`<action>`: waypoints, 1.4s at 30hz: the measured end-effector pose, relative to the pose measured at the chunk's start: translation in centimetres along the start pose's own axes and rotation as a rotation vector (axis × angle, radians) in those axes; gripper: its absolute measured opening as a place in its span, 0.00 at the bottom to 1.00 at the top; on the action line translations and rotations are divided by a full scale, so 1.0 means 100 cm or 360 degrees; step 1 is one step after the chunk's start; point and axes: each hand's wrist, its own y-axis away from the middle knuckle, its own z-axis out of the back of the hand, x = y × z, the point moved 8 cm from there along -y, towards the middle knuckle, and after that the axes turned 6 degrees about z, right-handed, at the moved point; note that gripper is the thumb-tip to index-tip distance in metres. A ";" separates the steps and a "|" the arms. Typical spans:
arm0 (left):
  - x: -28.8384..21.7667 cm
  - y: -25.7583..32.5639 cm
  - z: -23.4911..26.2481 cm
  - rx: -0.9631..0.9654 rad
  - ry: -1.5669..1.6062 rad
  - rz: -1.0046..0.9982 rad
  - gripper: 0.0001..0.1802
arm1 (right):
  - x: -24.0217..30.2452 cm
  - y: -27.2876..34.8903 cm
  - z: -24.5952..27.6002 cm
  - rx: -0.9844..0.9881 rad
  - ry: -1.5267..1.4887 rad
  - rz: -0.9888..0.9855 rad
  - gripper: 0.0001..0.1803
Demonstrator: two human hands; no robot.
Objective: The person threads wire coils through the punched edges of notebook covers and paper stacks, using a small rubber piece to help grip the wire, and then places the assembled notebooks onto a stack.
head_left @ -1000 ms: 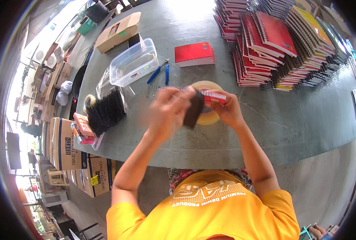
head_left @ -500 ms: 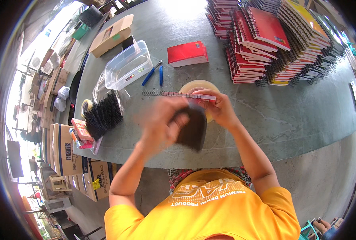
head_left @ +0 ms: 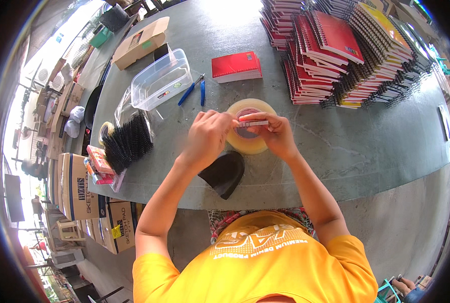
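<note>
A small red spiral notebook [head_left: 254,123] is held edge-on above a wide roll of clear tape [head_left: 250,146]. My right hand [head_left: 279,137] grips its right end between thumb and fingers. My left hand [head_left: 207,136] is closed at the left end, fingers bunched at the binding edge, hiding most of the coil there. Just below that hand, a black, round-ended curved piece [head_left: 224,174] rests on the table, held by neither hand.
Black coils [head_left: 129,143] lie bunched at left, beside a clear plastic box [head_left: 162,83] and blue-handled pliers [head_left: 194,91]. A red notebook stack [head_left: 236,66] sits ahead. Tall piles of spiral notebooks [head_left: 318,60] fill the far right. An open cardboard box [head_left: 141,41] stands far left.
My left hand has closed in on the notebook's left end, covering the coil that stuck out there. The black curved piece has left that hand and lies lower on the table.
</note>
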 end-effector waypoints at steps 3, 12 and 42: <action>-0.004 -0.005 0.005 -0.0078 -0.0025 0.0050 0.11 | 0.002 -0.002 -0.003 0.0022 -0.0056 0.0041 0.15; -0.005 -0.005 0.002 -0.0033 -0.0152 -0.0062 0.12 | -0.001 0.000 0.000 -0.0027 -0.0086 0.0015 0.14; -0.016 -0.010 0.023 -0.0030 -0.0285 0.0012 0.16 | 0.020 0.001 -0.011 -0.0094 0.0541 0.0297 0.10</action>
